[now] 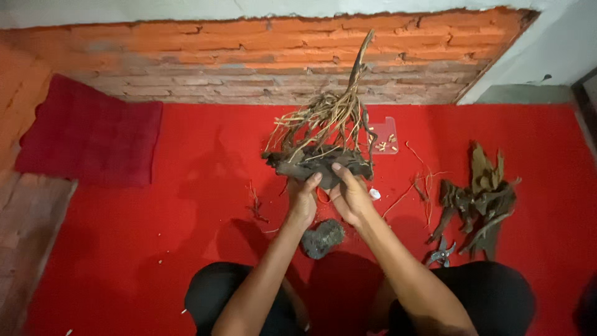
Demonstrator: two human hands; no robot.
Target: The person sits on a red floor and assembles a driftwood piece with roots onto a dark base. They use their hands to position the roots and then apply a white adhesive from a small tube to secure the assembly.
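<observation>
Both my hands hold up a piece of driftwood (pixel 320 158) over a red carpet (pixel 186 205). It has a dark chunky base, a tangle of thin pale roots above it, and one long stem pointing upward. My left hand (pixel 303 199) grips the base from below on the left. On the right, my right hand (pixel 350 196) grips the same base with the thumb pressed on its front. A grey rock (pixel 323 238) lies on the carpet just below my hands, between my knees.
A pile of dark wood pieces (pixel 479 199) lies at the right with small pliers (pixel 441 253) beside it. A clear plastic bag (pixel 385 138) with small pale bits sits behind the driftwood. A dark red cushion (pixel 87 134) leans at left against the brick wall (pixel 249 56).
</observation>
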